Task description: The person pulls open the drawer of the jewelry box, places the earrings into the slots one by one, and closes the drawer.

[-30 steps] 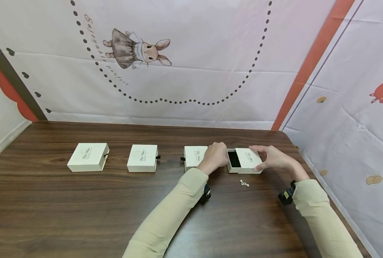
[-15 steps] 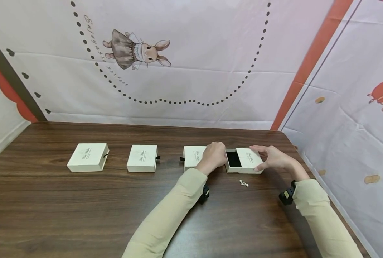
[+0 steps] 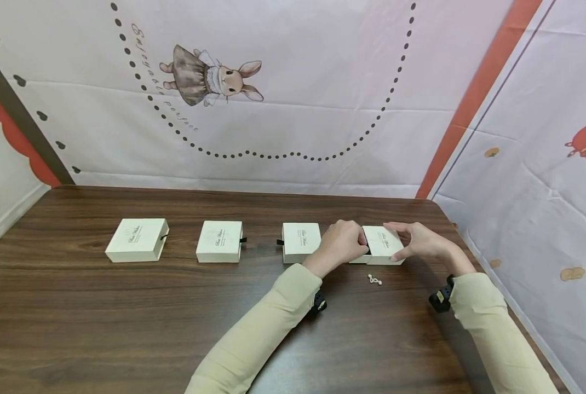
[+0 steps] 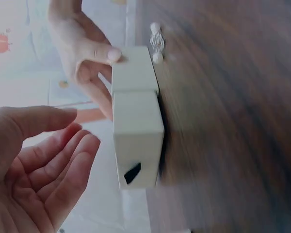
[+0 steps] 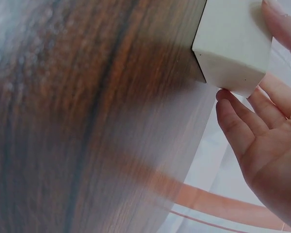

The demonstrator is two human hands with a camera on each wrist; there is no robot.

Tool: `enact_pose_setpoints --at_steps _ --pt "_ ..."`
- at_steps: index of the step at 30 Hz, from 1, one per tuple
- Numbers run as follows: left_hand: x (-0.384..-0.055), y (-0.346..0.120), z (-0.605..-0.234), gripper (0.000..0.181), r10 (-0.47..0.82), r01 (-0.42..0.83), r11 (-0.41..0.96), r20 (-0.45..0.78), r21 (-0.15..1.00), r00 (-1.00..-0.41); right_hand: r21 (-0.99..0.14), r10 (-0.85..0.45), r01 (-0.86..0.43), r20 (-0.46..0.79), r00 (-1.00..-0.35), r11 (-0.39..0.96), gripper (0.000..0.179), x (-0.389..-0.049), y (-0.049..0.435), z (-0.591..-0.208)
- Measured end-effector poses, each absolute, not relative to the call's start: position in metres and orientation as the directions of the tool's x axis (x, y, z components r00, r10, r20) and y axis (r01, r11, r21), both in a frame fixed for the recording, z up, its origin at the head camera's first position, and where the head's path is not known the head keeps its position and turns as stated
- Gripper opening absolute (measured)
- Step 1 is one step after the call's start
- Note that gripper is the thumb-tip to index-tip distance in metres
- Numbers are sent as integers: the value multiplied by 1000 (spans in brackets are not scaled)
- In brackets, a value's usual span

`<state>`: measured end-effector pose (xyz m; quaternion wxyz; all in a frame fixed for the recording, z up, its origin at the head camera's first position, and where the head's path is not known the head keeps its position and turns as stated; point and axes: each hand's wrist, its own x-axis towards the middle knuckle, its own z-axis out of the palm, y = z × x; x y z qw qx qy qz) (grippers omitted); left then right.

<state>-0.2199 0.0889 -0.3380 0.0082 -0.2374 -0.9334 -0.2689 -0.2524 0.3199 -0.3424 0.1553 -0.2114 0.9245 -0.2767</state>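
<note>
At the right of the row, a white drawer box stands with its inner tray slid partly out to the left. My right hand holds the box's outer sleeve, thumb on the near side and fingers at its right end and back. Over the tray hovers my left hand, its fingers loosely bent with nothing between them; it hides most of the tray in the head view. A black pull tab shows on the tray's end. In front of the box lies a small pearl-ended ornament with a silvery middle.
Three more white drawer boxes line the brown table: one left of my left hand, one near the middle and one far left. A printed cloth hangs behind the table.
My left hand has moved right from the tray's left end to above the tray, covering its black inside. Earlier the tray slid slightly farther out. My right hand stays on the box.
</note>
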Motion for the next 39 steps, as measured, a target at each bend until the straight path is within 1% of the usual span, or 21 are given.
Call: enact_pose_setpoints --at_steps 3,9,16,25,30,32,35,39 --pt "-217 94 -339 10 466 462 739 122 490 -876 -584 -479 -303 -171 -861 753 88 -253 320 -342" --pt "-213 102 -342 5 549 520 719 81 461 -832 -593 -486 -303 -175 -856 746 88 -253 318 -341" --pt "-209 112 -341 13 621 562 711 -2 422 -784 -595 -490 -301 -181 -853 745 86 -252 316 -339" --pt "-207 124 -346 20 644 576 742 -130 343 -754 -589 -490 -296 -198 -849 752 85 -252 318 -338" --pt "-206 128 -346 7 664 603 742 -196 293 -722 -597 -485 -286 -202 -851 750 86 -252 319 -337" --pt "-204 129 -346 14 664 606 745 -230 278 -711 -599 -488 -287 -202 -849 747 86 -253 319 -338" --pt "-202 130 -344 20 654 601 756 -272 261 -706 -601 -492 -289 -203 -847 745 87 -253 319 -339" --pt "-200 132 -344 18 643 599 766 -289 235 -709 -599 -489 -289 -200 -849 747 86 -252 318 -337"
